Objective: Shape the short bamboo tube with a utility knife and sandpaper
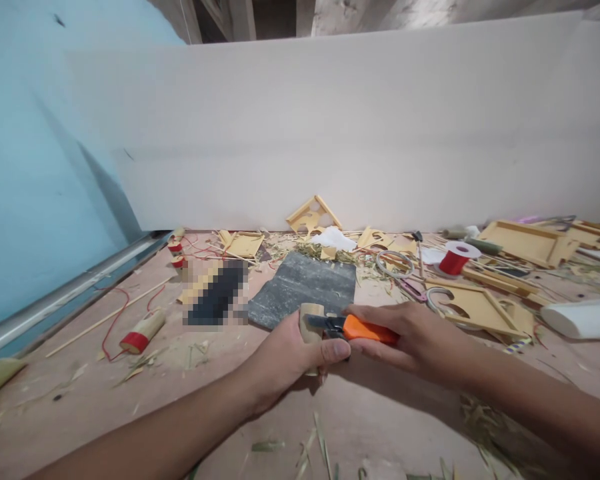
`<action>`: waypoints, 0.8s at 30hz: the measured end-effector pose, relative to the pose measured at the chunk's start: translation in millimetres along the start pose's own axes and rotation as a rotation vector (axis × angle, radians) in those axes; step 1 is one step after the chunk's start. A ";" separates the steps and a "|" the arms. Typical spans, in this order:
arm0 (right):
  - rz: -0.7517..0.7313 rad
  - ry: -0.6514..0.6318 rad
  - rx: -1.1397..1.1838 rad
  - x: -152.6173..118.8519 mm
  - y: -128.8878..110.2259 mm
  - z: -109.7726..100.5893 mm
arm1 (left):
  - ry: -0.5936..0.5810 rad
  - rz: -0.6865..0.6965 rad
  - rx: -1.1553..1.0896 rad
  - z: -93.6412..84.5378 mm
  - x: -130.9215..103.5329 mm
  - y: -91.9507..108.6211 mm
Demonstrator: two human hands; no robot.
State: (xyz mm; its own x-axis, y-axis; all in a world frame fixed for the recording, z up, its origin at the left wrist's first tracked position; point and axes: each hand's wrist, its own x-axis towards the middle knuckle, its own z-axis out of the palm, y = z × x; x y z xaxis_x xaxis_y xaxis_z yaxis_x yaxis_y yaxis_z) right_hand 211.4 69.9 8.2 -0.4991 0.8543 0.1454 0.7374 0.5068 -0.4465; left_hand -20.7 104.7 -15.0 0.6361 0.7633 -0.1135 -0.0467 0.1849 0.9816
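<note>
My left hand [290, 353] is closed around a short, pale bamboo piece [311, 321] held upright over the table. My right hand [405, 340] grips an orange-handled cutting tool [367, 330], its dark metal end against the upper part of the bamboo. The left thumb lies just below the tool's metal part. Behind both hands a dark grey sheet [313, 287] lies flat. The lower part of the bamboo is partly hidden by my left fingers.
To the left lies a bamboo tube with a red band [143, 331] and red string. A red thread spool [457, 259], tape rings, wooden frames [485, 308] and a white roll [583, 319] are at the right. A white panel [340, 133] stands behind.
</note>
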 end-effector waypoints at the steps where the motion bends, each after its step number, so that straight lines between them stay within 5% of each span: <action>1: -0.013 -0.016 0.022 0.1 -1.5 0.4 | -0.005 -0.008 -0.015 -0.1 -0.4 0.3; 12: -0.037 -0.107 0.103 0.0 -4.8 1.0 | 0.057 -0.085 -0.050 0.5 -7.7 -0.1; 16: -0.051 -0.014 0.011 0.4 -2.9 4.2 | 0.087 -0.030 0.068 5.9 -4.8 -5.6; 21: 0.251 0.334 -0.264 2.2 19.0 3.1 | 0.212 -0.055 0.054 11.5 -0.4 -10.7; 24: 0.222 0.395 -0.278 2.3 19.9 -1.3 | 0.187 -0.046 0.062 9.7 1.2 -7.9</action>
State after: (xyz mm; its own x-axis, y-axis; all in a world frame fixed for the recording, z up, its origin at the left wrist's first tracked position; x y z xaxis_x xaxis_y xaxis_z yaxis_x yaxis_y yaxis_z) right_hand 225.6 82.1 0.8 -0.1473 0.8959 0.4191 0.9255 0.2744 -0.2612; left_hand -12.1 98.1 -21.4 0.4824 0.8573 -0.1797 0.0303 0.1887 0.9816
